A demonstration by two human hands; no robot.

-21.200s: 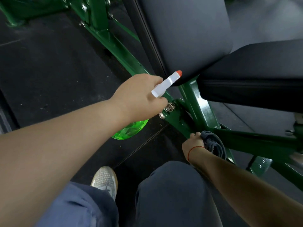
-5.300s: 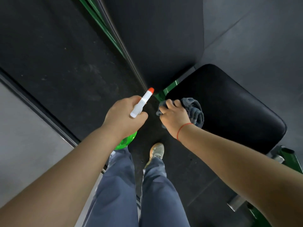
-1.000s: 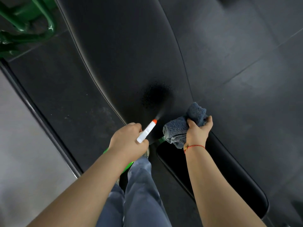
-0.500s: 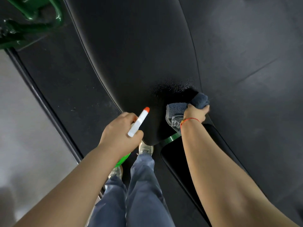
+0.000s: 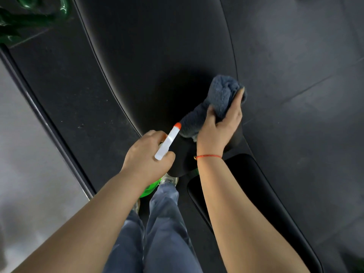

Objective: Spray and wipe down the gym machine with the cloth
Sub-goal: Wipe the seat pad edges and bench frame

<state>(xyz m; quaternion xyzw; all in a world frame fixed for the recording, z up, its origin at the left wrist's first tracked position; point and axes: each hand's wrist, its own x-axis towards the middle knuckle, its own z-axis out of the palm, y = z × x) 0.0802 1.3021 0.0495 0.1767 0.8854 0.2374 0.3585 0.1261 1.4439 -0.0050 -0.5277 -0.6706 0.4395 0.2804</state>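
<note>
Grey-blue cloth [image 5: 220, 103] bunched against the lower right edge of the long black padded surface [image 5: 157, 66], down near its narrow end. Clamped round that cloth, the grip of the right hand [image 5: 218, 133]: thumb across the near side, fingers wrapped over the far side, fabric spilling out above and to the left. Thin red string [image 5: 208, 156] round that wrist.

Just left of the cloth, the orange tip of the spray bottle [image 5: 167, 143], touching or a hair apart, too close to call. White nozzle angled up and to the right. Grip of the left hand [image 5: 145, 160] closed tight on the bottle's neck, green body poking out beneath the wrist.

Below the right forearm, a glossy black seat pad [image 5: 246, 194], set just off the end of the padded surface.

Down at the bottom, grey-blue trousers [image 5: 163, 233] and a pale shoe [image 5: 169, 179] on the dark rubber floor [image 5: 295, 75]. Far top left, blurred green tubing [image 5: 29, 16]. Along the left side, a paler grey strip of flooring [image 5: 29, 154] beyond a dark edging line.
</note>
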